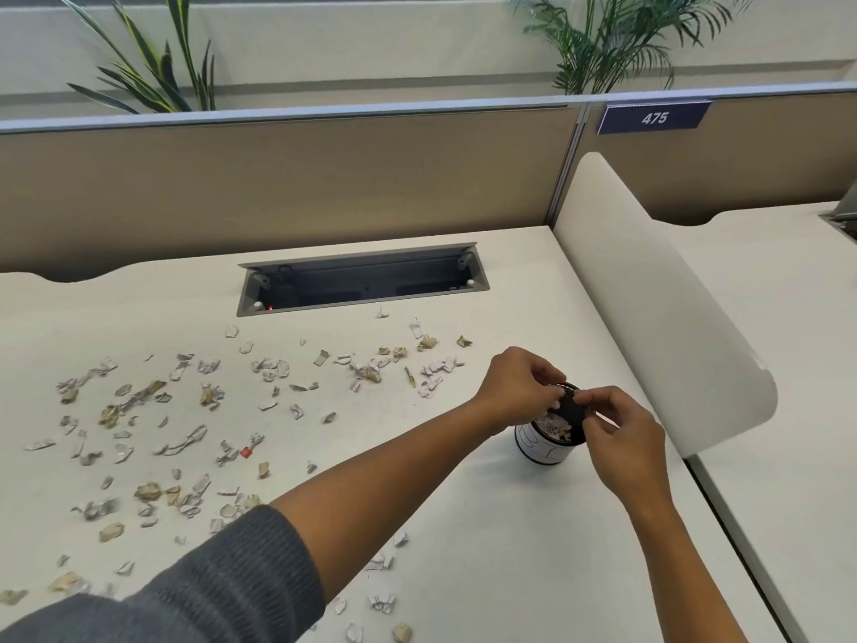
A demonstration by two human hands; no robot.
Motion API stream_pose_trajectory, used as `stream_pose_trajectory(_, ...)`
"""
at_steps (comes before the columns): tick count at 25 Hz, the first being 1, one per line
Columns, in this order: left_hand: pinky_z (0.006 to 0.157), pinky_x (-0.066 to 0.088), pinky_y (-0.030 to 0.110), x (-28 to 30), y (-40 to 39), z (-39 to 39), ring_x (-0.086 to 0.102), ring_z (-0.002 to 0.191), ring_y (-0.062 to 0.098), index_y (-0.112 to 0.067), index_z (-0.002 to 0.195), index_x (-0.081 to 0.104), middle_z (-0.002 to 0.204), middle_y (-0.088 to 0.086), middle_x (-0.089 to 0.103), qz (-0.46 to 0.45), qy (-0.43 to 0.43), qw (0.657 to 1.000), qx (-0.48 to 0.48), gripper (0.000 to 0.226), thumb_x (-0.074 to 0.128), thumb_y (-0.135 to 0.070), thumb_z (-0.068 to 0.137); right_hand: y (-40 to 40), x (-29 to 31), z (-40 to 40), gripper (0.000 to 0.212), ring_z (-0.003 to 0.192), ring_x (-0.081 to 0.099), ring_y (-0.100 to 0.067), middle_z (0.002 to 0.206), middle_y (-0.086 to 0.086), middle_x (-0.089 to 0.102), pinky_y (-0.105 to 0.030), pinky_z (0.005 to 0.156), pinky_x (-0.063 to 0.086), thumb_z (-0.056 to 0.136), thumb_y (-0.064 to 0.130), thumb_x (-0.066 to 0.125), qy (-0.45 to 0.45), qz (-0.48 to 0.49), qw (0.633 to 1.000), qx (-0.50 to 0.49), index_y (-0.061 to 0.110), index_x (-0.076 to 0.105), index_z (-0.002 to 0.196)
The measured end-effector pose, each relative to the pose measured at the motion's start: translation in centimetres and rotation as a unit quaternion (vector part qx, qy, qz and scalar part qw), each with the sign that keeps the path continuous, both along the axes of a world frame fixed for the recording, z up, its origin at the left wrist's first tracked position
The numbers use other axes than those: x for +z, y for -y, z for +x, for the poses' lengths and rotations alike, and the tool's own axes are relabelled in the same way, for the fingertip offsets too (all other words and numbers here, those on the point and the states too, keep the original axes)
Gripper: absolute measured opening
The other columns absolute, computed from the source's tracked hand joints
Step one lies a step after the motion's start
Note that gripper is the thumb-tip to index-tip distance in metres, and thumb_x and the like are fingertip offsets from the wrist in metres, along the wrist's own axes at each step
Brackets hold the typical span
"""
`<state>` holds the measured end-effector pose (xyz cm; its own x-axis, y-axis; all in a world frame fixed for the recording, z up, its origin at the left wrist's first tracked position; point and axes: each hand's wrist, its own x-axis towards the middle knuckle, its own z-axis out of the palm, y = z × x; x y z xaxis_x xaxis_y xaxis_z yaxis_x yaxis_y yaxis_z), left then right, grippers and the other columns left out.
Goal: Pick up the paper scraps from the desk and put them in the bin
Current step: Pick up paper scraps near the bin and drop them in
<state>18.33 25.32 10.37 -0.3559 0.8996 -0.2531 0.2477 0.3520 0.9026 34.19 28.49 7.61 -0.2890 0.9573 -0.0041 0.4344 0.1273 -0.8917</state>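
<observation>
Head view: a small round bin (549,438) stands upright on the pale surface (487,526), its long axis vertical and its dark mouth facing up, close to the curved white divider (658,299) on the right. White scraps already lie inside it, showing just under the rim. Both hands meet directly above the mouth. The left hand (521,387) reaches in from the lower left, with a grey sleeve (222,591) pushed up the forearm, and its fingers are curled downward over the rim. The right hand (621,433) comes from the lower right, thumb and fingertips pinched together at the rim; whether either hand holds a scrap cannot be told. The paper scraps (185,424), white and tan, lie scattered flat across the surface to the left of the hands and bin, pointing every way, with a few beside the left forearm. A cable tray (361,280) sits open behind them.
</observation>
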Motion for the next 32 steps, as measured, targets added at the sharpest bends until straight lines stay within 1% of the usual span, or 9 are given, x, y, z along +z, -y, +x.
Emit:
stream_pose_trajectory(3, 0.077, 0.060, 0.027, -0.4, 0.2, -0.1, 0.071, 0.083, 0.017, -0.013, 0.100, 0.074, 0.099, 0.003, 0.073, 0.013, 0.029, 0.999, 0.015, 0.024, 0.060, -0.005, 0.082, -0.5, 0.2, -0.1, 0.043, 0.084, 0.068, 0.008, 0.094, 0.016, 0.073, -0.005, 0.066, 0.049, 0.084, -0.010, 0.050, -0.004, -0.002, 1.000, -0.004, 0.029, 0.067, 0.085)
stream_pose_trajectory(5, 0.076, 0.061, 0.031, -0.5, 0.7, -0.4, 0.073, 0.081, 0.018, -0.017, 0.096, 0.074, 0.101, 0.001, 0.073, 0.024, 0.042, 0.998, 0.027, 0.024, 0.057, -0.004, 0.083, -0.5, 0.3, -0.5, 0.042, 0.086, 0.068, 0.006, 0.092, 0.015, 0.073, -0.010, 0.070, 0.050, 0.085, -0.008, 0.051, -0.005, 0.001, 1.000, -0.005, 0.029, 0.068, 0.084)
stream_pose_trajectory(10, 0.063, 0.053, 0.018, -2.1, 2.9, -2.3, 0.065, 0.069, 0.005, -0.022, 0.085, 0.074, 0.082, -0.012, 0.071, 0.045, -0.021, 0.996, 0.073, 0.024, 0.054, -0.008, 0.081, 0.7, 0.6, -2.4, 0.041, 0.088, 0.066, 0.008, 0.090, 0.018, 0.073, -0.003, 0.072, 0.048, 0.085, -0.008, 0.052, -0.025, 0.024, 0.999, 0.025, 0.029, 0.070, 0.085)
stream_pose_trajectory(16, 0.092, 0.043, 0.023, -6.8, 7.2, -7.1, 0.055, 0.110, 0.014, -0.016, 0.107, 0.064, 0.115, -0.001, 0.062, -0.027, -0.199, 0.978, 0.053, 0.023, 0.055, -0.011, 0.087, 2.0, 1.4, -6.0, 0.034, 0.079, 0.067, 0.000, 0.093, 0.022, 0.072, -0.006, 0.071, 0.047, 0.089, -0.003, 0.054, -0.042, 0.044, 0.993, 0.105, 0.027, 0.070, 0.089)
stream_pose_trajectory(21, 0.110, 0.034, 0.028, -9.1, 8.9, -10.9, 0.037, 0.136, 0.023, -0.007, 0.135, 0.048, 0.143, 0.008, 0.041, -0.078, -0.299, 0.947, 0.085, 0.048, 0.054, -0.009, 0.088, 3.0, 0.6, -9.3, 0.030, 0.099, 0.065, 0.001, 0.098, 0.014, 0.071, -0.005, 0.082, 0.047, 0.090, -0.003, 0.054, -0.061, 0.027, 0.983, 0.173, 0.022, 0.070, 0.093)
stream_pose_trajectory(24, 0.121, 0.018, 0.035, -9.8, 9.0, -13.3, 0.015, 0.149, 0.026, -0.006, 0.148, 0.033, 0.159, 0.013, 0.021, -0.130, -0.318, 0.935, 0.086, 0.058, 0.049, -0.010, 0.093, 3.4, -1.2, -10.9, 0.027, 0.103, 0.063, 0.001, 0.106, 0.014, 0.068, -0.011, 0.089, 0.048, 0.090, 0.001, 0.056, -0.011, 0.002, 0.977, 0.211, 0.022, 0.068, 0.102)
stream_pose_trajectory(27, 0.120, 0.017, 0.036, -10.5, 9.2, -14.5, 0.001, 0.151, 0.027, -0.013, 0.154, 0.018, 0.163, 0.009, 0.005, -0.158, -0.307, 0.938, 0.041, 0.062, 0.045, -0.015, 0.098, 3.1, -3.6, -12.4, 0.031, 0.114, 0.058, -0.008, 0.119, 0.008, 0.063, -0.026, 0.100, 0.048, 0.090, 0.005, 0.059, 0.073, 0.002, 0.966, 0.247, 0.018, 0.062, 0.117)
stream_pose_trajectory(30, 0.119, 0.018, 0.037, -11.1, 9.4, -14.5, 0.008, 0.150, 0.030, -0.012, 0.153, 0.023, 0.160, 0.015, 0.014, -0.168, -0.318, 0.933, 0.024, 0.056, 0.042, -0.017, 0.100, 2.5, -5.4, -13.8, 0.046, 0.127, 0.049, -0.019, 0.135, 0.001, 0.052, -0.028, 0.104, 0.039, 0.088, 0.012, 0.064, 0.156, 0.015, 0.953, 0.261, 0.018, 0.051, 0.132)
stream_pose_trajectory(32, 0.116, 0.023, 0.035, -11.3, 9.6, -14.4, 0.017, 0.147, 0.030, -0.009, 0.149, 0.030, 0.155, 0.015, 0.024, -0.159, -0.336, 0.928, 0.029, 0.050, 0.039, -0.015, 0.100, 2.3, -6.1, -14.8, 0.058, 0.132, 0.043, -0.021, 0.141, -0.003, 0.045, -0.024, 0.105, 0.033, 0.085, 0.015, 0.071, 0.161, 0.030, 0.951, 0.262, 0.015, 0.046, 0.137)
